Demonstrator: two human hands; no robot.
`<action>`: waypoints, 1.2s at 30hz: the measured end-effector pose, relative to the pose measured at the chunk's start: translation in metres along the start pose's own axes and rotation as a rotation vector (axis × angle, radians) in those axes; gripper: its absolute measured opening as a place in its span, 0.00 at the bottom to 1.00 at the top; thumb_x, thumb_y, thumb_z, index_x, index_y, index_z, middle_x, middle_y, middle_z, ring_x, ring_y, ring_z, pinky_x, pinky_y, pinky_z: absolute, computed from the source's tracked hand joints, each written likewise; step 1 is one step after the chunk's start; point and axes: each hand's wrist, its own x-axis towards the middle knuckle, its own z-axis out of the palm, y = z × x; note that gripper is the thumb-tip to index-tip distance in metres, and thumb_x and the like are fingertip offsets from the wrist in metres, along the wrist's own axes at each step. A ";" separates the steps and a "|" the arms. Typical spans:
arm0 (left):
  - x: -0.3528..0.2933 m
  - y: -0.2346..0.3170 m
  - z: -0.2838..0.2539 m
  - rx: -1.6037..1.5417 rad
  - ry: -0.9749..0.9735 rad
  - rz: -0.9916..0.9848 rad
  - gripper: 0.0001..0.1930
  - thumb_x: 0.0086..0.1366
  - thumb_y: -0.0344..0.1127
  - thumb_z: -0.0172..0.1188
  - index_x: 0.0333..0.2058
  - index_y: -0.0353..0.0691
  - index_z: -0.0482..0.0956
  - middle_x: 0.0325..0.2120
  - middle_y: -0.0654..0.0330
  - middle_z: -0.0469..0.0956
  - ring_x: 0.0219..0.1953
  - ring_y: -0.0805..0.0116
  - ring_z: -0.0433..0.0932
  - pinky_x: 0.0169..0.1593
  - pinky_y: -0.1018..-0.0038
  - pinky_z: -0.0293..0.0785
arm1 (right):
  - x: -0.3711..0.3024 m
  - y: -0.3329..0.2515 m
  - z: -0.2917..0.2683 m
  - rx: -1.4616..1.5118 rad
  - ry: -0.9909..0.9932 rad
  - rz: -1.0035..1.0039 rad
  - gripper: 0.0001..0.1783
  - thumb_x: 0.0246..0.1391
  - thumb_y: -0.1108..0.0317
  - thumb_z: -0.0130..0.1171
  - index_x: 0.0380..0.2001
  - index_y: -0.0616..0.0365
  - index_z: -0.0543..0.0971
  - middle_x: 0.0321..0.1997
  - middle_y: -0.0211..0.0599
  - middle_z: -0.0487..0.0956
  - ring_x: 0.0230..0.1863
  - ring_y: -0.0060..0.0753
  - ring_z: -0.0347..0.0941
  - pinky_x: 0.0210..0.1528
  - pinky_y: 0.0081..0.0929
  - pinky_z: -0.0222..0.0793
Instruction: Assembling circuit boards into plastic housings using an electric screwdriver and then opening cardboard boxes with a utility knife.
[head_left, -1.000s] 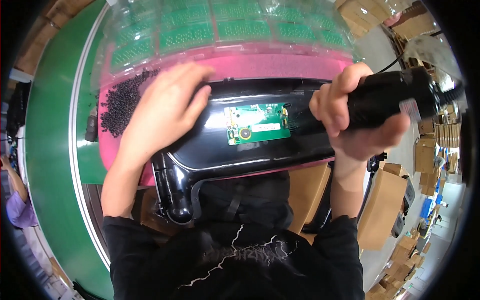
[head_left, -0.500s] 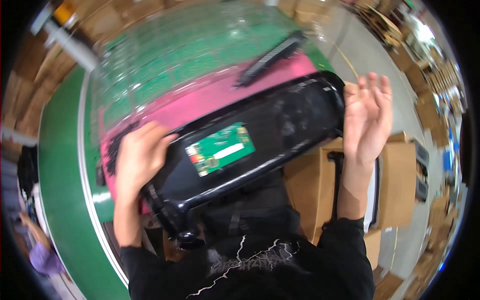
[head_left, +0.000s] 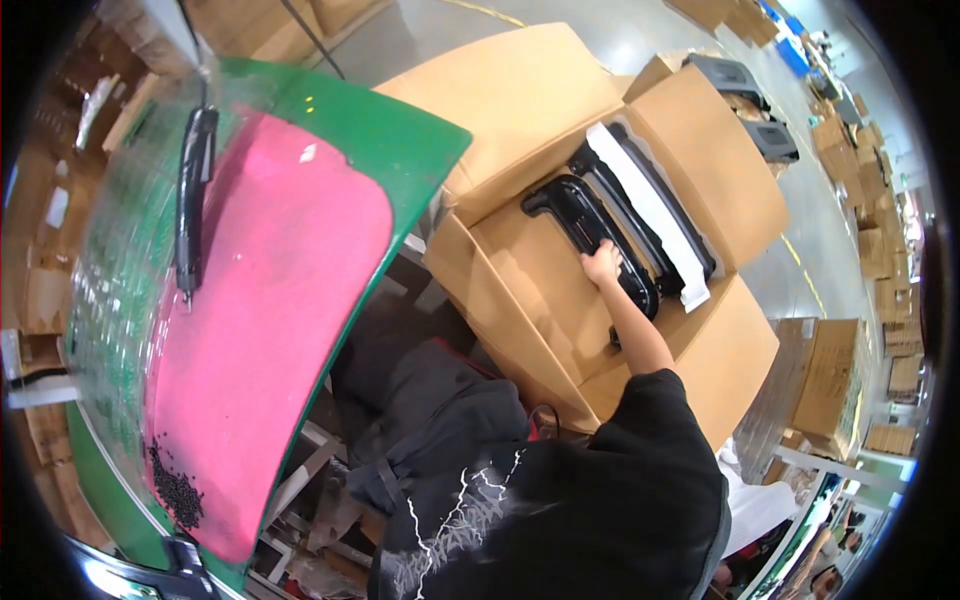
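My right hand (head_left: 603, 264) reaches into an open cardboard box (head_left: 525, 335) on the right, its fingers closed over a glossy black plastic panel (head_left: 598, 222). Beside that panel, a similar black part (head_left: 622, 212) stands in the box, with a strip of white foam sheet (head_left: 655, 220) along it. My left hand and forearm are out of view. At the lower left edge, a glossy black part (head_left: 125, 578) shows only in part.
A pink mat (head_left: 290, 270) covers part of the green table (head_left: 405, 150) on the left. On it lie a pile of small black screws (head_left: 178, 495) and clear plastic sheeting (head_left: 120, 270). A black electric screwdriver (head_left: 193, 200) hangs over the mat. A dark bag (head_left: 430, 400) sits between table and box.
My view has swung right, toward the box. The black panel with the green circuit board picture is no longer between my hands. My right hand has gone into the box; my left has left view.
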 end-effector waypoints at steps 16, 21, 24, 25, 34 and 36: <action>0.033 0.028 0.001 -0.735 0.171 -0.901 0.25 0.46 0.38 0.66 0.46 0.41 0.77 0.34 0.59 0.77 0.35 0.59 0.74 0.34 0.57 0.71 | -0.035 0.065 0.062 -0.254 -0.279 0.085 0.48 0.44 0.53 0.64 0.63 0.56 0.52 0.67 0.40 0.54 0.67 0.44 0.51 0.63 0.44 0.55; 0.055 0.025 0.029 -0.487 0.147 -0.545 0.20 0.48 0.37 0.63 0.43 0.39 0.77 0.34 0.58 0.77 0.35 0.60 0.75 0.36 0.60 0.72 | -0.052 0.075 0.120 -0.404 -0.318 -0.100 0.15 0.55 0.63 0.53 0.45 0.55 0.70 0.44 0.40 0.78 0.47 0.44 0.75 0.52 0.42 0.69; 0.048 0.004 0.072 -0.375 0.131 -0.359 0.18 0.50 0.36 0.62 0.41 0.38 0.77 0.35 0.58 0.77 0.35 0.61 0.75 0.37 0.62 0.72 | -0.074 0.061 0.117 -0.316 -0.312 -0.121 0.12 0.55 0.67 0.50 0.43 0.55 0.73 0.46 0.47 0.77 0.47 0.46 0.76 0.46 0.41 0.73; 0.049 -0.002 0.083 -0.336 0.125 -0.294 0.17 0.50 0.35 0.61 0.40 0.37 0.77 0.35 0.58 0.77 0.35 0.61 0.75 0.37 0.62 0.72 | -0.074 0.061 0.106 -0.286 -0.341 -0.225 0.14 0.50 0.63 0.54 0.39 0.57 0.75 0.43 0.51 0.77 0.44 0.50 0.76 0.47 0.40 0.73; 0.074 0.036 0.196 -0.034 -0.286 0.268 0.16 0.68 0.30 0.45 0.51 0.30 0.70 0.54 0.53 0.66 0.50 0.62 0.71 0.53 0.68 0.70 | -0.117 0.030 -0.072 0.633 -0.321 -0.343 0.17 0.43 0.70 0.57 0.13 0.55 0.59 0.13 0.25 0.59 0.18 0.16 0.56 0.19 0.23 0.54; 0.083 0.023 0.219 -0.355 -0.310 0.003 0.19 0.70 0.37 0.42 0.56 0.34 0.65 0.55 0.55 0.64 0.56 0.64 0.66 0.60 0.64 0.62 | -0.146 -0.003 -0.114 1.006 -0.331 -0.222 0.18 0.43 0.74 0.57 0.13 0.54 0.57 0.14 0.21 0.59 0.18 0.15 0.53 0.19 0.22 0.52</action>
